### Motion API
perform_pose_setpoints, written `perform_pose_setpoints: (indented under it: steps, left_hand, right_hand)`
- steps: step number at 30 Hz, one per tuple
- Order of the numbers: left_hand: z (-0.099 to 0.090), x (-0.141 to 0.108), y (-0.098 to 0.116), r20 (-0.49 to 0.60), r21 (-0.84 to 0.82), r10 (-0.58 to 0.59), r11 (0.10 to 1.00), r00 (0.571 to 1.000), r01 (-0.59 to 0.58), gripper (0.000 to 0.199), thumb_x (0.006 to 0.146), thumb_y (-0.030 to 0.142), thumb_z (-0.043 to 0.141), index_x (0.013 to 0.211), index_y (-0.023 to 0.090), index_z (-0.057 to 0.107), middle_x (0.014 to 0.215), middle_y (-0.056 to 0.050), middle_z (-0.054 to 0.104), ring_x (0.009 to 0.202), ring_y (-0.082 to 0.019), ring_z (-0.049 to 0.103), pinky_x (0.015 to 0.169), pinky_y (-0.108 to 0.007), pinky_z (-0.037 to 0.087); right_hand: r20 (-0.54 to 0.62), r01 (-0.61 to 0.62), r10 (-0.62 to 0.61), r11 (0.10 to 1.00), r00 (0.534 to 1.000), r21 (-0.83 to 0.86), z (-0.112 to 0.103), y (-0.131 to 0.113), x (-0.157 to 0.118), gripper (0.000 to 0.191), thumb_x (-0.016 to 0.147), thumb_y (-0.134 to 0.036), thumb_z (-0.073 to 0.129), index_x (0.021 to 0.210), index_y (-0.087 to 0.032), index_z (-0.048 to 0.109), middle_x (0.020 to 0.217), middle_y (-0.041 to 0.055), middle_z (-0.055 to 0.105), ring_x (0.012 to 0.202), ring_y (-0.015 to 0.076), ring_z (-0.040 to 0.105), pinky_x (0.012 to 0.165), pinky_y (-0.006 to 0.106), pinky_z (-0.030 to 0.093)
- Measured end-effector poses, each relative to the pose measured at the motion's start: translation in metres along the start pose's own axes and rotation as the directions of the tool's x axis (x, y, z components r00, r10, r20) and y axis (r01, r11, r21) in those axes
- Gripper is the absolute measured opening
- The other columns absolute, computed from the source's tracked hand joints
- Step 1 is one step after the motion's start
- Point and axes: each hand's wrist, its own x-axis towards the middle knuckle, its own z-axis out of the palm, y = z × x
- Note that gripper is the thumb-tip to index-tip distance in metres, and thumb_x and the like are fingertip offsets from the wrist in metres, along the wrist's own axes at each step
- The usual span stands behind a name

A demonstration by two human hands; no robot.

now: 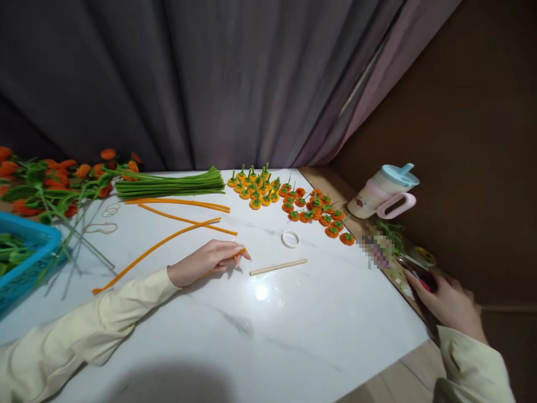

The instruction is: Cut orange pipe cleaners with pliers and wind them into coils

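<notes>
Orange stem (240, 253), one: pinched in the left hand (213, 257), above the white table (268, 347); best held lightly near its end, fuzz uncrushed. Right hand (453, 307): curled over a red item (425, 284) beyond the table's right edge, grip cannot be told. Room: bare tabletop on the near side; right of the pinch, wooden stick (278, 267) and white ring (285, 244).

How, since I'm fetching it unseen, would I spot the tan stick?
Look on the white tabletop, just right of the left hand. The stick lies below the white ring in view; unlike that round band, it's straight and pale tan.
</notes>
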Motion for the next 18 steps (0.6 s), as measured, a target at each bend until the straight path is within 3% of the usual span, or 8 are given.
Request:
perform_pose_setpoints:
  steps: [3, 7, 8, 10, 13, 15, 17, 18]
  left_hand:
    - [0.000, -0.006, 0.010, 0.026, 0.295, 0.024, 0.955, 0.999, -0.030, 0.032, 0.089, 0.038, 0.047, 0.096, 0.013, 0.066, 0.085, -0.003, 0.059, 0.075, -0.011, 0.050, 0.069, -0.021, 0.039]
    - [0.001, -0.016, 0.014, 0.048, 0.535, 0.126, 0.835, 0.991, -0.132, 0.033, 0.093, 0.032, 0.039, 0.106, 0.014, 0.063, 0.096, -0.005, 0.064, 0.090, -0.015, 0.056, 0.084, -0.024, 0.041]
    - [0.002, -0.020, 0.014, 0.058, 0.577, 0.164, 0.800, 0.985, -0.167, 0.034, 0.094, 0.031, 0.036, 0.107, 0.014, 0.063, 0.095, -0.005, 0.064, 0.089, -0.015, 0.057, 0.084, -0.024, 0.041]
    - [0.004, -0.027, 0.012, 0.086, 0.662, 0.227, 0.714, 0.970, -0.226, 0.034, 0.095, 0.027, 0.033, 0.107, 0.014, 0.063, 0.092, -0.005, 0.064, 0.086, -0.015, 0.057, 0.080, -0.024, 0.042]
    - [0.008, -0.042, 0.003, 0.138, 0.811, 0.293, 0.515, 0.946, -0.277, 0.034, 0.093, 0.016, 0.032, 0.115, 0.014, 0.058, 0.091, -0.006, 0.062, 0.082, -0.016, 0.057, 0.072, -0.024, 0.044]
    - [0.013, -0.053, -0.008, 0.199, 0.892, 0.357, 0.319, 0.913, -0.319, 0.042, 0.086, 0.004, 0.032, 0.123, 0.012, 0.050, 0.094, -0.008, 0.061, 0.083, -0.018, 0.057, 0.070, -0.026, 0.045]
    - [0.019, -0.063, -0.022, 0.259, 0.928, 0.412, 0.146, 0.874, -0.344, 0.047, 0.083, -0.001, 0.034, 0.128, 0.008, 0.044, 0.096, -0.010, 0.060, 0.084, -0.019, 0.057, 0.069, -0.028, 0.045]
    - [0.021, -0.067, -0.030, 0.276, 0.938, 0.448, 0.066, 0.850, -0.340, 0.044, 0.084, 0.000, 0.034, 0.127, 0.007, 0.043, 0.093, -0.010, 0.060, 0.083, -0.020, 0.057, 0.067, -0.028, 0.045]
  right_hand:
    - [-0.005, -0.040, 0.041, 0.999, 0.999, 0.033, -0.004, -0.010, -0.003, 0.082, 0.081, -0.070, 0.015, 0.124, -0.012, 0.054, 0.128, 0.0224, 0.051, 0.111, 0.0474, 0.046, 0.082, 0.058, 0.040]
    - [-0.287, -0.073, 0.110, 0.988, 0.952, 0.137, -0.027, -0.036, -0.010, 0.077, 0.078, -0.064, 0.025, 0.122, -0.010, 0.058, 0.116, 0.0233, 0.059, 0.110, 0.0475, 0.048, 0.082, 0.061, 0.039]
    - [-0.344, -0.037, 0.105, 0.979, 0.933, 0.201, -0.036, -0.047, -0.014, 0.074, 0.077, -0.062, 0.027, 0.114, -0.009, 0.062, 0.109, 0.0239, 0.062, 0.105, 0.0460, 0.052, 0.080, 0.058, 0.042]
    - [-0.448, 0.199, -0.018, 0.911, 0.894, 0.362, -0.057, -0.073, -0.024, 0.059, 0.077, -0.058, 0.036, 0.097, -0.013, 0.068, 0.094, 0.0187, 0.067, 0.093, 0.0381, 0.061, 0.076, 0.048, 0.048]
    - [-0.603, 0.560, -0.214, 0.680, 0.768, 0.473, -0.097, -0.124, -0.050, 0.031, 0.083, -0.047, 0.051, 0.091, -0.021, 0.066, 0.092, 0.0087, 0.068, 0.087, 0.0278, 0.064, 0.079, 0.040, 0.048]
    - [-0.580, 0.665, -0.333, 0.463, 0.743, 0.586, -0.129, -0.160, -0.074, 0.018, 0.085, -0.035, 0.058, 0.098, -0.024, 0.064, 0.096, 0.0064, 0.067, 0.091, 0.0248, 0.063, 0.083, 0.037, 0.048]
    - [-0.592, 0.667, -0.405, 0.062, 0.697, 0.742, -0.163, -0.191, -0.101, 0.021, 0.081, -0.018, 0.062, 0.100, -0.024, 0.058, 0.098, 0.0080, 0.063, 0.097, 0.0243, 0.061, 0.085, 0.035, 0.050]
    - [-0.628, 0.646, -0.443, -0.132, 0.640, 0.752, -0.180, -0.205, -0.115, 0.023, 0.078, -0.011, 0.059, 0.097, -0.024, 0.054, 0.092, 0.0070, 0.059, 0.095, 0.0237, 0.061, 0.084, 0.035, 0.053]
